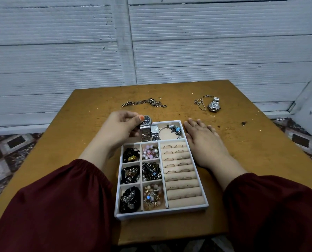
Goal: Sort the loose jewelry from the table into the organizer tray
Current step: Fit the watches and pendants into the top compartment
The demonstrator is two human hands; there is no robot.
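A white organizer tray (162,212) lies in the middle of the brown table. My left hand (121,127) pinches a silver watch with a dark dial (146,124) over the tray's far compartment, beside a small square-faced watch (154,130) and a bead bracelet (175,129). Flat on the table, my right hand (203,140) rests against the tray's right wall. Loose on the far table lie a chunky link chain (146,103), a thin chain (200,102) and a steel watch (214,105).
Six small tray compartments (141,176) hold bead bracelets and charms. Ring rolls (180,171) on the right carry several rings. A grey panelled wall (151,42) stands behind the table; patterned floor (2,157) shows at both sides.
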